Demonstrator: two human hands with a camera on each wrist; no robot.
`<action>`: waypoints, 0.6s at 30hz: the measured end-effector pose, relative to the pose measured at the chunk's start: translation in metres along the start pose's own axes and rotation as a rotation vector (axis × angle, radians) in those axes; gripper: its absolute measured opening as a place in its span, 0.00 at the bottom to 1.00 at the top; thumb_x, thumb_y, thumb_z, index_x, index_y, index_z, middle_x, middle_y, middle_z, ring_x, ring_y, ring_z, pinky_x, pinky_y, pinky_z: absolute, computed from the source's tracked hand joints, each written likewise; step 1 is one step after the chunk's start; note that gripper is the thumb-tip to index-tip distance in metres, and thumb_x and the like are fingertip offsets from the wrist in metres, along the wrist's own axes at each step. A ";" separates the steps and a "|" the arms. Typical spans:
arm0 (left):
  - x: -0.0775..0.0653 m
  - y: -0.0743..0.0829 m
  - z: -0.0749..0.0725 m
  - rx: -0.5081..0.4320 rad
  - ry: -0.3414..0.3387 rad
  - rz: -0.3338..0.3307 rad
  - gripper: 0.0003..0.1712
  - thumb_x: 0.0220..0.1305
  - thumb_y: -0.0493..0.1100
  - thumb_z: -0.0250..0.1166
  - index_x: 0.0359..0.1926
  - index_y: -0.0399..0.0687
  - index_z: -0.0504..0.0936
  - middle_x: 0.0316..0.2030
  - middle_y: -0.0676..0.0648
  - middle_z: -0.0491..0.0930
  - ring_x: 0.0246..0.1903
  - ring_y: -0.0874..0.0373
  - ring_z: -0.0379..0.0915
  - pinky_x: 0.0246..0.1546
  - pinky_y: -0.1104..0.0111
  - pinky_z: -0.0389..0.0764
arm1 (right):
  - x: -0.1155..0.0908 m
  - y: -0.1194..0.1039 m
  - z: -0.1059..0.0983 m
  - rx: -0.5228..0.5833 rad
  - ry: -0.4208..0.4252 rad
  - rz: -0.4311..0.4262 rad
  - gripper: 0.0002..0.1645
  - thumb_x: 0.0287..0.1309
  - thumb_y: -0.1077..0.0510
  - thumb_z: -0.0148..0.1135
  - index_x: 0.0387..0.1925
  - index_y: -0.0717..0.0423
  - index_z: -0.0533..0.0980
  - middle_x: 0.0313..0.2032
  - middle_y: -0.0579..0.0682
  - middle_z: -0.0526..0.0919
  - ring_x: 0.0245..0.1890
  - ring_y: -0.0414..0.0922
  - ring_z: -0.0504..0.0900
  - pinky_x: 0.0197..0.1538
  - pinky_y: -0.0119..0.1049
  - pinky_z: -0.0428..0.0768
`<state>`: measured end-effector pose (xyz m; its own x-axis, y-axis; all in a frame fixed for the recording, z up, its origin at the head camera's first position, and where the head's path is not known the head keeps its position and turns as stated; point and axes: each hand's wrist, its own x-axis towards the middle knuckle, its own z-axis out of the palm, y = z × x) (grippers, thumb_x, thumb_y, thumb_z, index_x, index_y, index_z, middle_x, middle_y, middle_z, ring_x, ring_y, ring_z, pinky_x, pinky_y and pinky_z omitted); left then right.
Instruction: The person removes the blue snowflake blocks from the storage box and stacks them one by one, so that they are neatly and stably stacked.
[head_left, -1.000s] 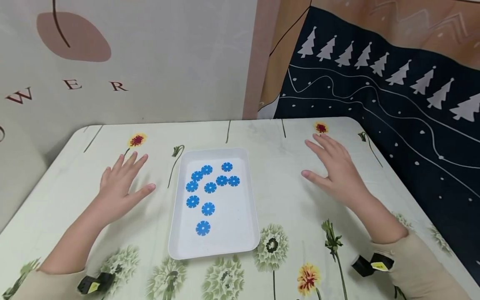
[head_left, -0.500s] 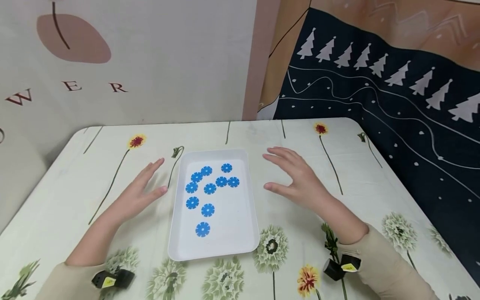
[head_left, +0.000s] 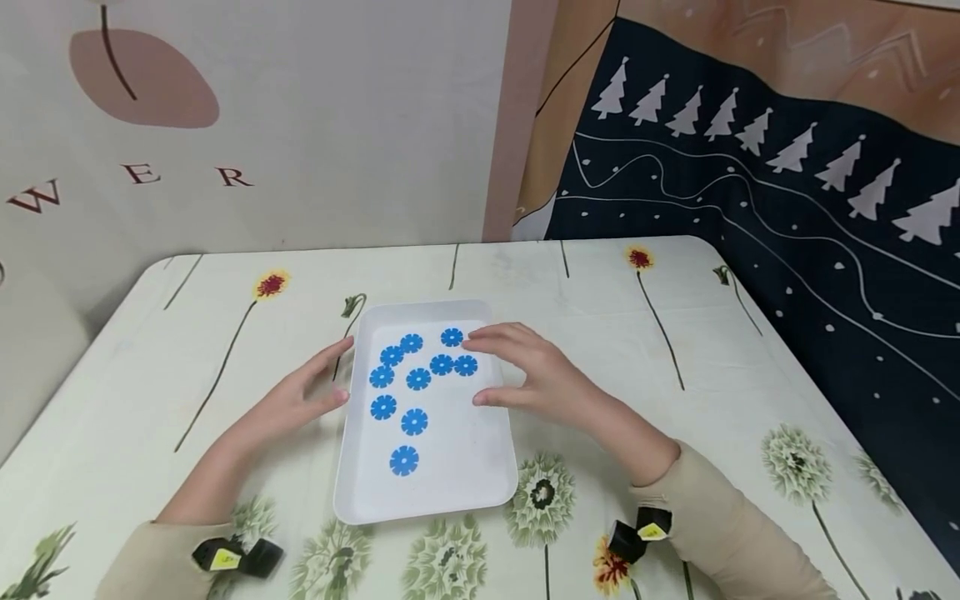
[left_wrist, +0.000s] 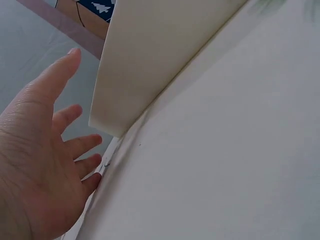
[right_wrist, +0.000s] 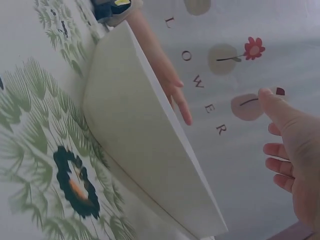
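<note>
A white rectangular tray (head_left: 465,454) lies on the table with several blue notched discs (head_left: 414,422), like snowflake building pieces, spread flat in it. My left hand (head_left: 296,398) is at the tray's left edge, fingers and thumb apart, nothing in its grasp. Over the right side of the tray is my right hand (head_left: 536,371), its fingertips near the upper right discs and its thumb spread below. In the left wrist view the tray's outer wall (left_wrist: 150,55) rises beside the spread fingers. The right wrist view shows the other side of the wall (right_wrist: 135,115), hiding the discs.
A flower-printed cloth (head_left: 600,467) covers the table. Behind stands a pale wall hanging (head_left: 337,125) with letters, and a dark tree-patterned cloth (head_left: 750,217) hangs at the right. A small black device (head_left: 238,557) sits at each sleeve cuff.
Both hands have moved inward toward the tray. The right hand went from well right of it to over its right side; the left came to its left edge. The discs have stayed put.
</note>
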<state>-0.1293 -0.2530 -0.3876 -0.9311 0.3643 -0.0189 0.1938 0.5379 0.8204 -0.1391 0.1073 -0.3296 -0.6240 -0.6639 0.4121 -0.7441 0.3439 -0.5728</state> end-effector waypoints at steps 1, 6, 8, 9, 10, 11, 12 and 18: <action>0.000 -0.001 0.001 -0.001 -0.006 -0.006 0.44 0.65 0.45 0.64 0.75 0.55 0.51 0.73 0.39 0.48 0.69 0.33 0.41 0.58 0.32 0.48 | 0.002 -0.001 0.003 0.011 -0.017 -0.001 0.35 0.49 0.54 0.74 0.59 0.58 0.75 0.59 0.52 0.74 0.61 0.45 0.68 0.61 0.39 0.69; 0.000 -0.006 0.003 -0.011 -0.027 -0.033 0.45 0.63 0.47 0.66 0.75 0.57 0.52 0.73 0.39 0.47 0.70 0.35 0.39 0.59 0.32 0.47 | 0.010 -0.001 0.017 0.043 -0.121 0.021 0.33 0.50 0.51 0.73 0.58 0.56 0.76 0.57 0.50 0.75 0.60 0.43 0.69 0.59 0.35 0.70; 0.000 -0.008 0.004 -0.010 -0.033 -0.042 0.45 0.62 0.48 0.67 0.75 0.58 0.53 0.73 0.39 0.47 0.70 0.35 0.40 0.60 0.34 0.47 | 0.014 -0.001 0.022 0.056 -0.168 0.039 0.32 0.51 0.51 0.72 0.58 0.55 0.76 0.57 0.48 0.75 0.60 0.41 0.69 0.59 0.34 0.69; 0.000 -0.008 0.004 -0.011 -0.037 -0.046 0.46 0.62 0.49 0.67 0.75 0.58 0.53 0.73 0.39 0.47 0.70 0.35 0.40 0.60 0.34 0.48 | 0.015 -0.001 0.024 0.061 -0.192 0.053 0.32 0.51 0.50 0.72 0.58 0.55 0.76 0.57 0.47 0.75 0.60 0.41 0.68 0.60 0.33 0.69; 0.001 -0.008 0.004 -0.011 -0.038 -0.047 0.46 0.61 0.49 0.68 0.75 0.58 0.53 0.73 0.39 0.46 0.70 0.35 0.40 0.60 0.35 0.48 | 0.017 -0.001 0.027 0.067 -0.216 0.065 0.32 0.52 0.50 0.71 0.59 0.55 0.75 0.57 0.46 0.76 0.60 0.40 0.68 0.60 0.33 0.69; 0.001 -0.008 0.004 -0.014 -0.043 -0.048 0.46 0.61 0.49 0.68 0.75 0.58 0.53 0.73 0.39 0.46 0.70 0.35 0.40 0.61 0.35 0.48 | 0.019 -0.001 0.029 0.071 -0.241 0.080 0.32 0.52 0.50 0.71 0.59 0.55 0.75 0.57 0.46 0.76 0.61 0.40 0.68 0.60 0.33 0.68; 0.001 -0.008 0.004 -0.015 -0.046 -0.045 0.46 0.61 0.49 0.68 0.75 0.57 0.53 0.73 0.38 0.46 0.69 0.34 0.40 0.61 0.35 0.48 | 0.021 -0.001 0.031 0.070 -0.265 0.096 0.32 0.52 0.50 0.71 0.59 0.54 0.75 0.57 0.45 0.76 0.61 0.40 0.67 0.61 0.33 0.67; 0.001 -0.006 0.003 -0.018 -0.060 -0.052 0.46 0.61 0.49 0.68 0.75 0.57 0.53 0.73 0.38 0.46 0.69 0.34 0.39 0.61 0.35 0.47 | 0.036 -0.001 0.043 0.049 -0.374 0.129 0.30 0.53 0.52 0.71 0.58 0.54 0.77 0.56 0.44 0.78 0.60 0.41 0.70 0.60 0.32 0.67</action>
<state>-0.1308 -0.2533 -0.3948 -0.9196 0.3812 -0.0953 0.1396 0.5438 0.8275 -0.1503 0.0539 -0.3446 -0.5751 -0.8164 0.0530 -0.6470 0.4142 -0.6402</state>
